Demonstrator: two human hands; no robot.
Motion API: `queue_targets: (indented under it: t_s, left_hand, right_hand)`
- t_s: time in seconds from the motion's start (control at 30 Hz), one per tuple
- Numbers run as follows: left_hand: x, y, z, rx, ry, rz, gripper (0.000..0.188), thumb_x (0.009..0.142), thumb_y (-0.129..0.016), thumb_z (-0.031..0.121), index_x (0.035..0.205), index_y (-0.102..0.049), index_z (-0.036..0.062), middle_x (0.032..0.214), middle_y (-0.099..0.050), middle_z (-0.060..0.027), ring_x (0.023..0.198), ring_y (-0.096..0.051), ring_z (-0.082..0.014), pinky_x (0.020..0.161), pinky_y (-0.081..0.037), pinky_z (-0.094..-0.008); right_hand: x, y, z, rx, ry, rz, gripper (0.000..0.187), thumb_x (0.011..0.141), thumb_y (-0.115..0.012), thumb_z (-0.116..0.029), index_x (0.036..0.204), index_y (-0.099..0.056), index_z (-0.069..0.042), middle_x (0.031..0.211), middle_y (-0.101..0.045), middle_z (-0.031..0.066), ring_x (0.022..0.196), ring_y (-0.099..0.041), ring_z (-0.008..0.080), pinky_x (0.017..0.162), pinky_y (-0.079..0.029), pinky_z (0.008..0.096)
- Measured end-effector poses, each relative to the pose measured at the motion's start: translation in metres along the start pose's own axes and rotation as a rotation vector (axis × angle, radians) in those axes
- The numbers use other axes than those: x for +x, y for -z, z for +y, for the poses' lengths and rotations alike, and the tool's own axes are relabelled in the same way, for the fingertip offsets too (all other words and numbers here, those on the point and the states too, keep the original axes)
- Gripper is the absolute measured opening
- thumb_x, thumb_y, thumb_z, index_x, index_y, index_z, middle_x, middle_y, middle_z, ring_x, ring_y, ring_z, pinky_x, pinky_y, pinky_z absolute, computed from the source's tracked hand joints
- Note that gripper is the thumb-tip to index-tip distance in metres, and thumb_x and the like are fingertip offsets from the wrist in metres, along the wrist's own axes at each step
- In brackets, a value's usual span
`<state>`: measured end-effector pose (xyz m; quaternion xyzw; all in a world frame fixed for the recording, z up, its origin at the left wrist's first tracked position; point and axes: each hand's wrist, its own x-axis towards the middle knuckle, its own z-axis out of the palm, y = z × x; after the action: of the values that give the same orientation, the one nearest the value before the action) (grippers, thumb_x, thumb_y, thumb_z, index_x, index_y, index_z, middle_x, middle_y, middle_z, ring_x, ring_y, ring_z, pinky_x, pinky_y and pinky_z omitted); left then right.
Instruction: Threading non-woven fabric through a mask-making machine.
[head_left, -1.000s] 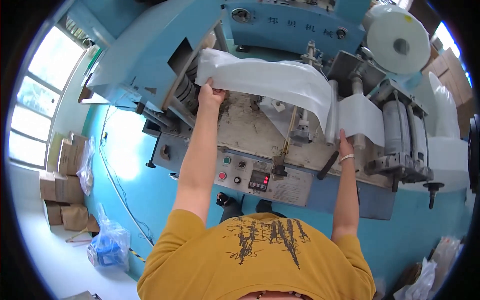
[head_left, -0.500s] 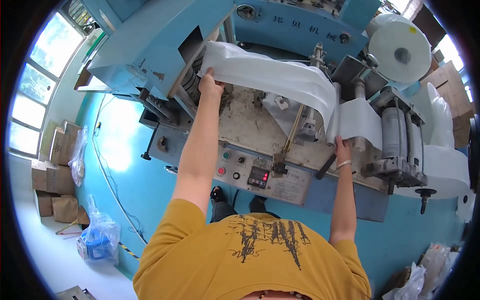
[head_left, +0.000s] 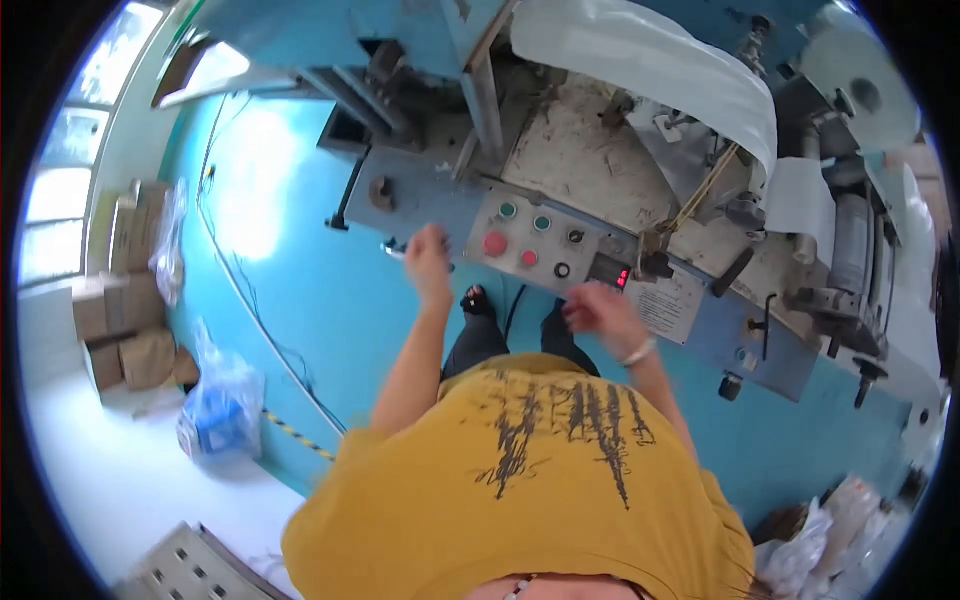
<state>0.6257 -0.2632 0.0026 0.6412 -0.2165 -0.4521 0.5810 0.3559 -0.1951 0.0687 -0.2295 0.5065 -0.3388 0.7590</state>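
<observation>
My left hand (head_left: 430,265) hangs in front of the machine's lower front edge, left of the control panel (head_left: 478,222). Its fingers look curled but are smeared by motion. Close to the panel's lower edge, my right hand (head_left: 605,315) is just below the small red-lit display (head_left: 608,272); its fingers are blurred too. Neither hand visibly holds anything. A red button (head_left: 495,243) and several green and black controls sit on the panel between them. Farther off, a wide white film web (head_left: 640,45) stretches across the machine bed (head_left: 590,150), away from both hands.
Rollers (head_left: 852,240) and a large white roll (head_left: 850,75) stand at the right. A black-handled lever (head_left: 733,272) juts over the front edge. Cardboard boxes (head_left: 130,310) and a bagged blue object (head_left: 215,425) are on the left, beside a cable (head_left: 250,300) along the floor.
Both hands have let go of the white film and drawn back toward my body, by the control panel. The view has turned left, so the machine sits farther up and right.
</observation>
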Motion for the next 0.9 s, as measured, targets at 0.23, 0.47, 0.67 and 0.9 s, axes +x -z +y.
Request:
queue_targets:
  t_s: [0.23,0.47,0.67,0.9]
  left_hand:
    - [0.174,0.224,-0.125,-0.331,0.890,0.490,0.066,0.072,-0.051,0.052,0.113,-0.036,0.0029,0.090,-0.048,-0.0086,0.080,-0.044,-0.0226,0.067,-0.035,-0.0388]
    - [0.231,0.192,-0.150,-0.236,1.352,0.072,0.019,0.074,-0.048,0.026,0.085,-0.054,0.0118,0.081,-0.059,-0.0048,0.075,-0.053,-0.0179,0.066,-0.042,-0.0410]
    - [0.231,0.179,-0.132,-0.174,1.190,-0.561,0.048,0.079,-0.037,0.047,0.108,-0.052,0.0121,0.105,-0.057,-0.0101,0.098,-0.052,-0.0303,0.077,-0.037,-0.0550]
    - [0.243,0.191,-0.167,-0.422,1.102,-0.138,0.047,0.085,-0.026,0.041,0.115,-0.045,0.0097,0.120,-0.046,-0.0121,0.110,-0.041,-0.0321,0.085,-0.030,-0.0598]
  right_hand:
    - [0.218,-0.134,0.228,0.625,-0.888,0.035,0.049,0.079,-0.050,-0.049,0.090,-0.043,-0.001,0.083,-0.053,0.0178,0.081,-0.056,0.0349,0.078,-0.045,0.0465]
    - [0.326,-0.194,0.286,1.157,-0.646,0.420,0.026,0.086,-0.040,-0.032,0.092,-0.049,-0.009,0.078,-0.057,0.0098,0.066,-0.058,0.0231,0.056,-0.050,0.0407]
    - [0.365,-0.227,0.276,1.191,-0.649,0.583,0.020,0.082,-0.046,-0.033,0.092,-0.047,-0.015,0.076,-0.054,0.0047,0.062,-0.054,0.0196,0.050,-0.046,0.0372]
    - [0.376,-0.214,0.325,1.217,-0.572,0.605,0.021,0.080,-0.051,-0.035,0.077,-0.048,-0.015,0.065,-0.048,0.0005,0.055,-0.047,0.0139,0.044,-0.040,0.0305]
